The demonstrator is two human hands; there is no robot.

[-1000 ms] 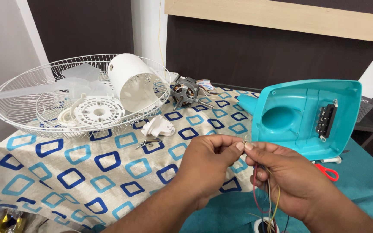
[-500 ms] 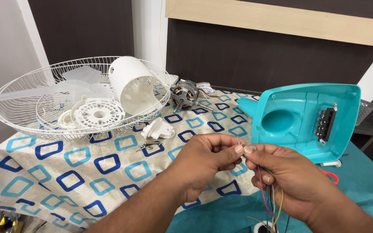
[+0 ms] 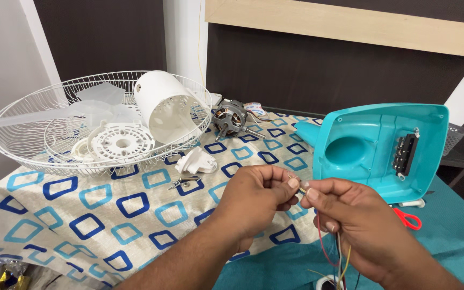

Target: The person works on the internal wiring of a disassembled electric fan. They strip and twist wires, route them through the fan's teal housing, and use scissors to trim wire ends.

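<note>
**Hands Pinched Thin Wires Above Patterned Cloth**

Fingertips of both hands met at the middle of the head view. The left hand (image 3: 256, 196) was curled, its thumb and forefinger pressed together on the bare end of a thin wire (image 3: 295, 182). The right hand (image 3: 350, 220) faced it, thumb and forefinger likewise closed on the wire tip, with the other fingers folded around a bundle of coloured wires (image 3: 339, 258) in red, yellow and dark strands that hung down from the palm toward the lower edge of the frame. The two hands were touching at the fingertips.

Just behind the right hand stood a turquoise plastic fan base (image 3: 382, 150), tilted up, with a dark switch block (image 3: 405, 154) set in its hollow underside. Red-handled scissors (image 3: 408, 219) lay beside it on a teal cloth (image 3: 447, 236). Farther left, on a cream cloth with blue squares (image 3: 81, 215), sat a white wire fan guard (image 3: 38, 139) holding a white motor cover (image 3: 165, 107) and a round white disc (image 3: 120, 144). A bare fan motor (image 3: 229, 117) lay behind, and a small white plastic part (image 3: 197, 161) rested near some screws (image 3: 182, 182).
</note>
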